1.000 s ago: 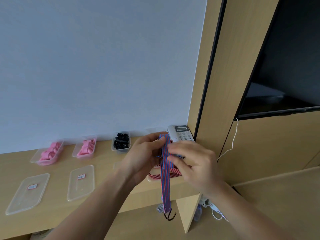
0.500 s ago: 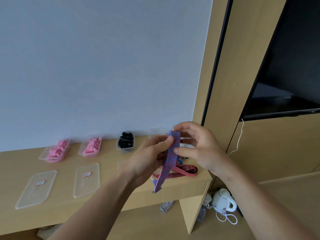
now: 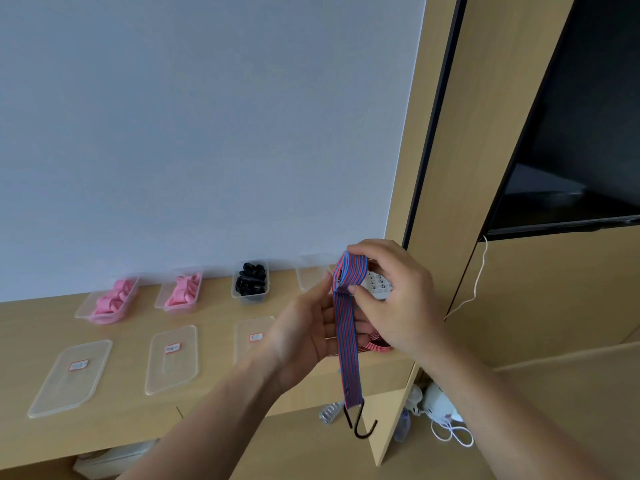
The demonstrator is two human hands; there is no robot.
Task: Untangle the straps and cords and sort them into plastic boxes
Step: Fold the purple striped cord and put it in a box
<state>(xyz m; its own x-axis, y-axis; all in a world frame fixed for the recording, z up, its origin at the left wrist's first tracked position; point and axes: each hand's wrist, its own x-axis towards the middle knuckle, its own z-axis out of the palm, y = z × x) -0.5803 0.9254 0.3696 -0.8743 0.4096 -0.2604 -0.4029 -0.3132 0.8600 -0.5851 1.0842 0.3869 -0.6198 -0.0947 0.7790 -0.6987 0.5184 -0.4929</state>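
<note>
We see blue-red striped strap (image 3: 346, 341) centre-right of frame, hanging past the bench (image 3: 214, 403) edge, black hook (image 3: 362, 426) at its bottom. Right hand (image 3: 398, 299) pinches the folded top loop; left hand (image 3: 304, 337) seems flat against it, fingers straight.

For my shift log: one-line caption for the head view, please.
Right hand pinches the folded top of a blue-and-red striped bungee strap, left hand steadying it, black hooks dangling past the desk edge.

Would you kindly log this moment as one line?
right hand pinches folded striped strap | left hand touches strap | hook hangs free
</note>
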